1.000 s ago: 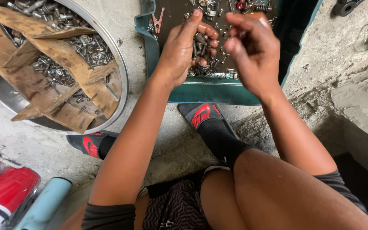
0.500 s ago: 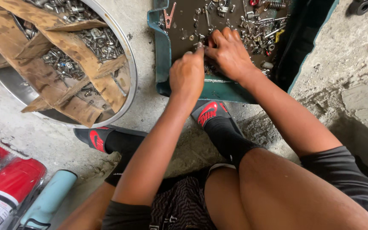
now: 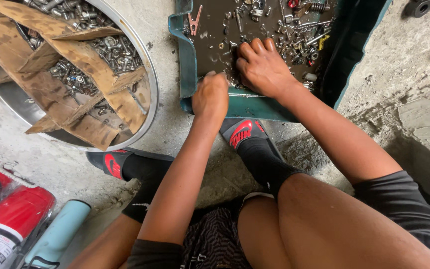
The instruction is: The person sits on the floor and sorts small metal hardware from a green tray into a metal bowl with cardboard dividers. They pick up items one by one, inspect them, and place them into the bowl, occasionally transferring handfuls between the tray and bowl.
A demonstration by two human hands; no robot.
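A teal tray (image 3: 187, 60) with a dark oily floor holds several loose screws and bolts (image 3: 299, 37) and a red clip (image 3: 194, 22). My left hand (image 3: 210, 94) rests at the tray's near edge with its fingers curled under; what is inside them is hidden. Just right of it, my right hand (image 3: 262, 67) lies palm down on the tray floor. Its bent fingertips press among the small hardware.
A round metal basin (image 3: 151, 79) at the left holds bolts between brown cardboard dividers (image 3: 75, 50). Red extinguishers (image 3: 11, 219) and a pale blue cylinder (image 3: 58, 231) lie at the lower left. My feet in black slippers (image 3: 242, 132) sit below the tray on rough concrete.
Both hands, raised above the tray a second ago with fingertips together, have come down into it. The left is now at the near rim and the right flat on the hardware.
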